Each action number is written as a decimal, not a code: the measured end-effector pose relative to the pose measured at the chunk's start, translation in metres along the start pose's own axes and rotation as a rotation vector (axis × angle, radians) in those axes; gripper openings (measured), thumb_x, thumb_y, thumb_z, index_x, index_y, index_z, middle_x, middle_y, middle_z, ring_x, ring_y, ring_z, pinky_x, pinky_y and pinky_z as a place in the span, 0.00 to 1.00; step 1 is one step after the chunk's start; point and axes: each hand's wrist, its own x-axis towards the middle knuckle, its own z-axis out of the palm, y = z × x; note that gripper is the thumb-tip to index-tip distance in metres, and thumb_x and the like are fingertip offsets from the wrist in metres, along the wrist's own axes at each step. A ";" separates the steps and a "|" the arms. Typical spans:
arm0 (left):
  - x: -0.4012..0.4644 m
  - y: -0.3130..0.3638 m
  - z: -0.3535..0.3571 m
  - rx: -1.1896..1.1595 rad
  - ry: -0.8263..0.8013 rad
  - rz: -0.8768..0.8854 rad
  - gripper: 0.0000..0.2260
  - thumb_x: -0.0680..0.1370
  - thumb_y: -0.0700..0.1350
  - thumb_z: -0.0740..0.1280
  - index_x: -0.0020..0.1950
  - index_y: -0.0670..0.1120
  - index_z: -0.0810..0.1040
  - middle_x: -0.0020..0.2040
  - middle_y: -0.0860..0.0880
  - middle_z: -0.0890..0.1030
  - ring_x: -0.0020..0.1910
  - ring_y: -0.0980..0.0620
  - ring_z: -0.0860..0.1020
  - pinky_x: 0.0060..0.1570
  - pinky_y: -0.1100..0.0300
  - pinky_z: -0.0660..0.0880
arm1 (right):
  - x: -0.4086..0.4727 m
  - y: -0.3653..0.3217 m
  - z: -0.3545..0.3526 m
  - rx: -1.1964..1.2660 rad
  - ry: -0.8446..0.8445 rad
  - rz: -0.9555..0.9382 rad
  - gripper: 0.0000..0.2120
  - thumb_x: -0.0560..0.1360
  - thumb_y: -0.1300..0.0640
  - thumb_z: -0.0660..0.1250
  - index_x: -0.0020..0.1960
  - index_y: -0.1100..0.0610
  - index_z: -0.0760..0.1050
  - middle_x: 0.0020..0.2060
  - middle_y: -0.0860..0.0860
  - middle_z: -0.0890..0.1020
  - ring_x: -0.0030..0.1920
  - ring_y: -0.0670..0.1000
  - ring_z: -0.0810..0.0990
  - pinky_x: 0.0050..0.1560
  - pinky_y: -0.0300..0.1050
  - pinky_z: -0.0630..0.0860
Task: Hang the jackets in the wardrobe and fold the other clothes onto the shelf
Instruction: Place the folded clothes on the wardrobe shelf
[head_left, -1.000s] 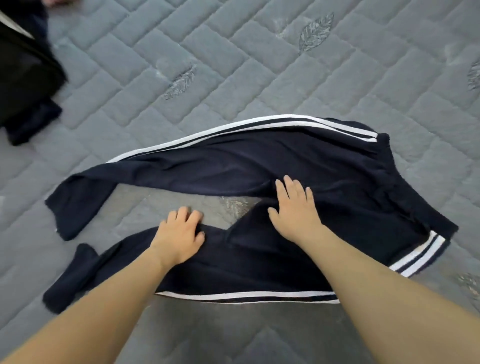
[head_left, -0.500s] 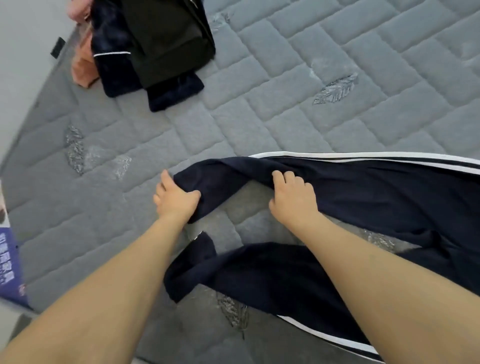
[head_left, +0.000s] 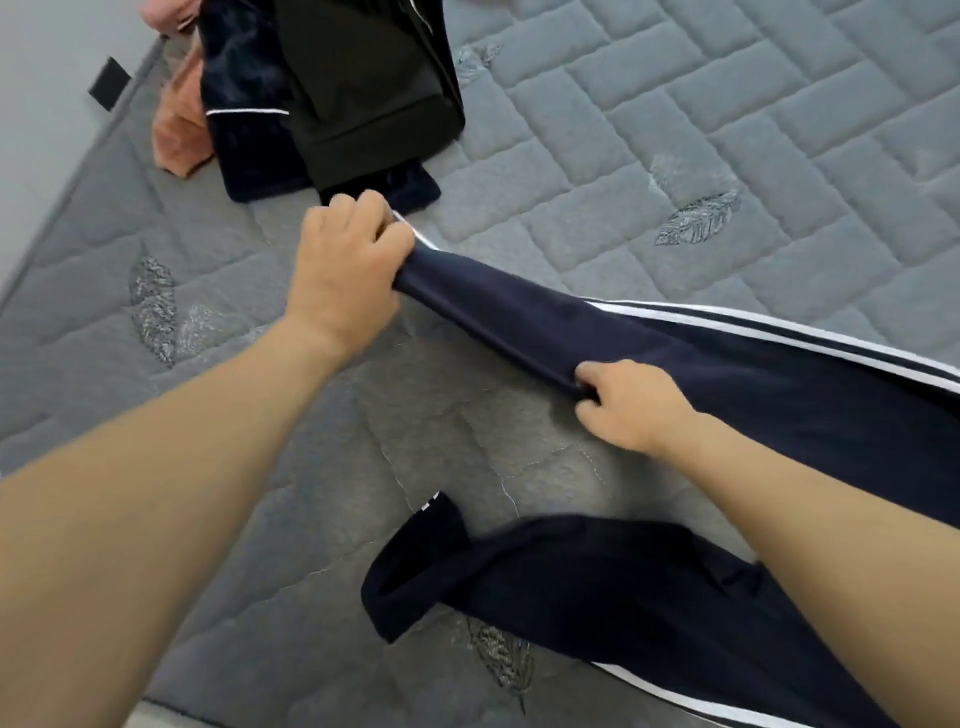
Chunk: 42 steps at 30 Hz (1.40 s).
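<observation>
Left hand (head_left: 345, 270) grips the cuff of the far leg of the navy trousers (head_left: 727, 364), fingers curled round the soft knit; right hand (head_left: 628, 405) pinches that leg's near edge. White side stripes. The near leg lies crumpled on the grey quilted mattress (head_left: 675, 130). A dark folded pile (head_left: 337, 93) sits far left.
</observation>
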 end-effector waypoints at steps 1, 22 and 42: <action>-0.014 -0.003 0.004 0.064 -0.113 0.031 0.08 0.69 0.40 0.64 0.47 0.42 0.74 0.50 0.39 0.73 0.46 0.39 0.71 0.42 0.49 0.62 | -0.006 0.002 -0.001 -0.014 -0.109 -0.096 0.02 0.70 0.52 0.61 0.43 0.48 0.68 0.36 0.44 0.73 0.43 0.55 0.77 0.34 0.44 0.64; 0.071 0.020 0.101 -0.328 -0.436 -0.873 0.16 0.76 0.46 0.60 0.61 0.40 0.74 0.63 0.35 0.76 0.63 0.33 0.73 0.64 0.43 0.68 | 0.062 0.144 -0.005 -0.190 0.503 0.514 0.11 0.72 0.63 0.61 0.54 0.63 0.71 0.53 0.63 0.75 0.54 0.63 0.72 0.57 0.57 0.64; -0.148 0.119 0.039 -0.574 -1.047 0.050 0.52 0.57 0.81 0.59 0.77 0.60 0.54 0.79 0.52 0.47 0.78 0.51 0.42 0.77 0.46 0.42 | -0.059 -0.034 0.105 0.125 0.097 -0.036 0.17 0.76 0.44 0.61 0.60 0.51 0.74 0.58 0.50 0.72 0.60 0.56 0.70 0.62 0.52 0.66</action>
